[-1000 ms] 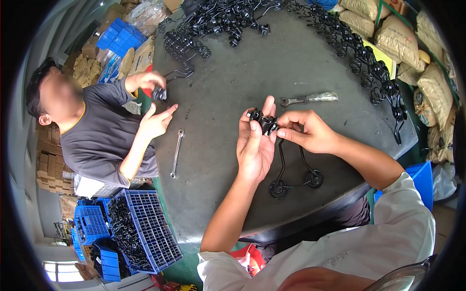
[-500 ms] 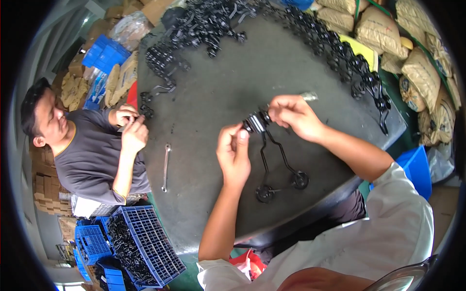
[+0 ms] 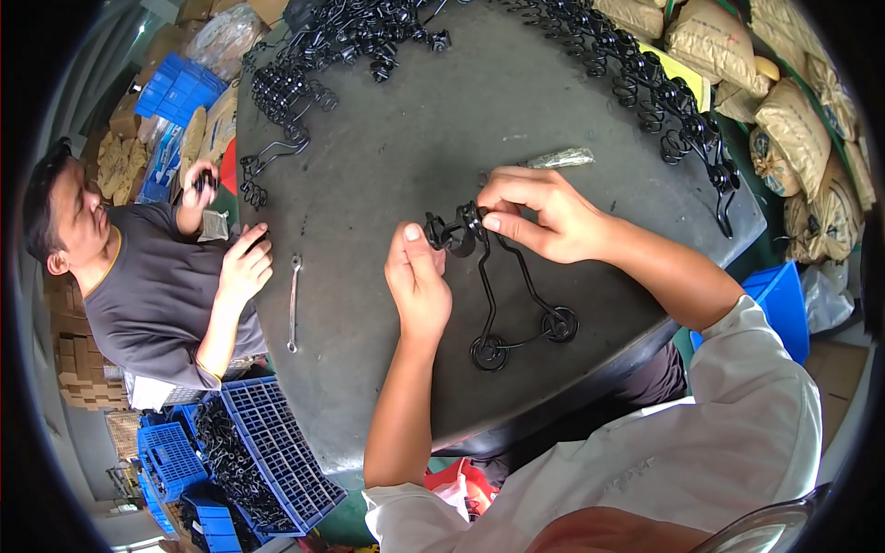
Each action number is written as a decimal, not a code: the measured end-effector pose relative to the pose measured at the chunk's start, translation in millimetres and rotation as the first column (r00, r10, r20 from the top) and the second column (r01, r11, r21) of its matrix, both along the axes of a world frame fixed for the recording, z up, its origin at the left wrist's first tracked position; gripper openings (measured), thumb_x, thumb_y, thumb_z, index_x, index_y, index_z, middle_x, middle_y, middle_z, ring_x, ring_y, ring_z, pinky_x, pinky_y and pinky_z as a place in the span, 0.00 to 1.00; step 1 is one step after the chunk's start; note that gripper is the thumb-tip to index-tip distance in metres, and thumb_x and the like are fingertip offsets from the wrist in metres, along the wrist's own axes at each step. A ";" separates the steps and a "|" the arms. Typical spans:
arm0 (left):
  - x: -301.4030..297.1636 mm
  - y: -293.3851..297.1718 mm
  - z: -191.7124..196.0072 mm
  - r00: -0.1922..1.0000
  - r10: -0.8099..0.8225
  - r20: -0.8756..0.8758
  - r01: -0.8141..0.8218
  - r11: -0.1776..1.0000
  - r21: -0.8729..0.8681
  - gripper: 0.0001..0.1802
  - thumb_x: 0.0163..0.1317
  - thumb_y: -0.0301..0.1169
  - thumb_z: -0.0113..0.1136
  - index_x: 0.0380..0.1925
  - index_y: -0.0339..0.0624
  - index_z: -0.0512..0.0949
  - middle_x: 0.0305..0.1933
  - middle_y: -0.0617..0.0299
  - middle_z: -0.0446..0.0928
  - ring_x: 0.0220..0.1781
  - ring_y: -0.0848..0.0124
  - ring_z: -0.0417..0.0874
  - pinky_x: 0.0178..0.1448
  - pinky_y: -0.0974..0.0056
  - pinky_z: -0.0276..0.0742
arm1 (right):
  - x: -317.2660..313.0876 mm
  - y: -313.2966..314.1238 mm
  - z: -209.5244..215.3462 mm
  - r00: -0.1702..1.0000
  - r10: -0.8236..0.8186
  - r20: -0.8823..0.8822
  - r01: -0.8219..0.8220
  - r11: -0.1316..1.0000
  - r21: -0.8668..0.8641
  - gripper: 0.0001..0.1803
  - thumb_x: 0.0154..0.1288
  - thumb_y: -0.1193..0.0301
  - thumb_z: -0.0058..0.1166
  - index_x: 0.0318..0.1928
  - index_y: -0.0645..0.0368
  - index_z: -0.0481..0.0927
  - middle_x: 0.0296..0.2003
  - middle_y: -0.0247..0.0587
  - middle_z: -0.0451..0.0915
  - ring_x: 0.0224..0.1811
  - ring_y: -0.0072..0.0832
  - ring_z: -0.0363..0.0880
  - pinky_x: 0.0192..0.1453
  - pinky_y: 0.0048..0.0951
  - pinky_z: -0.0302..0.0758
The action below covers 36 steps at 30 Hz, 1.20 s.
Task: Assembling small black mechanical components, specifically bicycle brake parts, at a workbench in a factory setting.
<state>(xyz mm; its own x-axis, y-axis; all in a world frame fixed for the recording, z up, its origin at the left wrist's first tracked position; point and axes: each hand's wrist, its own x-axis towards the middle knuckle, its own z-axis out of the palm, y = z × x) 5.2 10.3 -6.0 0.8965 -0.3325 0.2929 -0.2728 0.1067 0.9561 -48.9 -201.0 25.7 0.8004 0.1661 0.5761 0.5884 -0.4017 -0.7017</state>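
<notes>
I hold a black coiled wire spring part [image 3: 488,286] above the near part of the dark table. Its upper end, a cluster of black rings and a curved piece, lies between my hands, and two bent wire legs run down to ring-shaped ends joined by a thin wire. My left hand [image 3: 417,281] pinches the left side of that cluster between thumb and fingers. Closed on its right side is my right hand [image 3: 548,217], thumb against the rings. The fingers partly hide how the pieces fit together.
Black spring parts are heaped at the far left [image 3: 369,37] and lined along the right edge [image 3: 650,92]. A wrench [image 3: 295,304] and a clear plastic packet [image 3: 560,158] lie on the table. At left sits a co-worker [image 3: 166,276], near blue crates [image 3: 286,452]. Sacks [image 3: 802,129] stand right.
My hands have turned the spring part's upper end and its left piece sits slightly farther out. The co-worker's hands have parted, one raised with a small black part. The whole view has shifted slightly.
</notes>
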 end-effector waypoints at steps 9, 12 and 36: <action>1.9 -2.5 -3.4 0.998 0.057 -0.006 -0.057 0.996 -0.071 0.32 0.82 0.50 0.49 0.17 0.47 0.63 0.22 0.72 0.68 0.21 0.83 0.62 0.26 0.72 0.58 | -1.6 2.3 0.1 1.000 0.018 -0.010 -0.018 0.999 -0.037 0.05 0.72 0.77 0.60 0.42 0.66 0.78 0.32 0.43 0.76 0.34 0.39 0.75 0.39 0.37 0.72; 8.2 -0.5 -9.8 0.997 0.072 0.041 -0.067 0.990 -0.127 0.26 0.82 0.47 0.49 0.24 0.45 0.69 0.22 0.69 0.70 0.21 0.80 0.69 0.25 0.70 0.66 | -0.7 6.2 -3.4 0.999 0.020 -0.049 -0.019 1.000 0.007 0.05 0.73 0.76 0.60 0.41 0.65 0.78 0.29 0.41 0.75 0.32 0.35 0.74 0.37 0.35 0.70; 2.5 1.6 -16.2 0.969 -0.048 0.241 0.018 0.992 0.127 0.38 0.73 0.63 0.55 0.44 0.31 0.80 0.29 0.61 0.81 0.29 0.74 0.82 0.32 0.68 0.77 | -5.2 14.2 -7.6 0.846 0.227 -0.483 -0.060 0.939 0.337 0.17 0.78 0.65 0.56 0.31 0.62 0.78 0.20 0.24 0.70 0.24 0.15 0.63 0.29 0.27 0.61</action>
